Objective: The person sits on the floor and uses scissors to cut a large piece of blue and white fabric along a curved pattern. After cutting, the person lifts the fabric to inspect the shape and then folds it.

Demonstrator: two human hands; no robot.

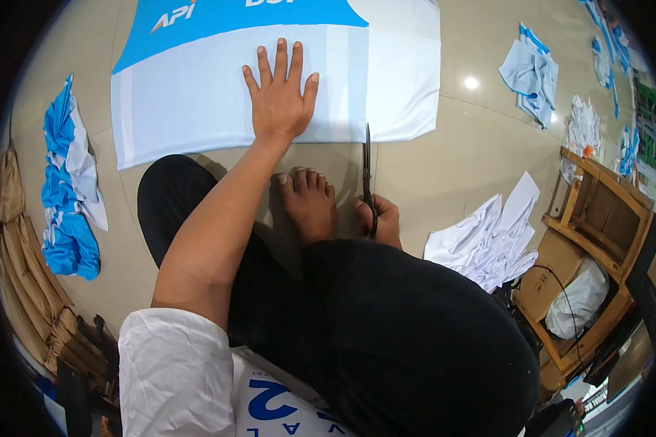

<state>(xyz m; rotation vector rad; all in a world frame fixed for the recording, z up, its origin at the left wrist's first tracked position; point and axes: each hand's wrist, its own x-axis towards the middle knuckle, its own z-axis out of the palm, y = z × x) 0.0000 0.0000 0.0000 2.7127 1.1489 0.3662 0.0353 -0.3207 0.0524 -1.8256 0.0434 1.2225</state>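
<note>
Beyond my bent knees, my left hand (280, 102) lies flat with its fingers spread, palm down on the blue-and-pale fabric (189, 95), gripping nothing. That fabric is spread on the floor ahead of me, with a white layer (404, 73) showing along its right side. My right hand (388, 218), lower and to the right, is closed around the handles of the black scissors (368, 164); their blades point away from me and reach over the fabric's near edge, though I cannot tell how far apart they stand. Between my hands is my bare foot (312, 207). Pale, glossy tiles make up the floor (455, 160), with a lamp's reflection beyond my right grip. To the right of that grip lie a heap of white cloth (481, 244) and, farther out, a wooden frame (623, 200) by a cardboard box (550, 280). Well left of my left hand sits a crumpled blue-and-white cloth (64, 189), with brown bundles (25, 247) past it.
</note>
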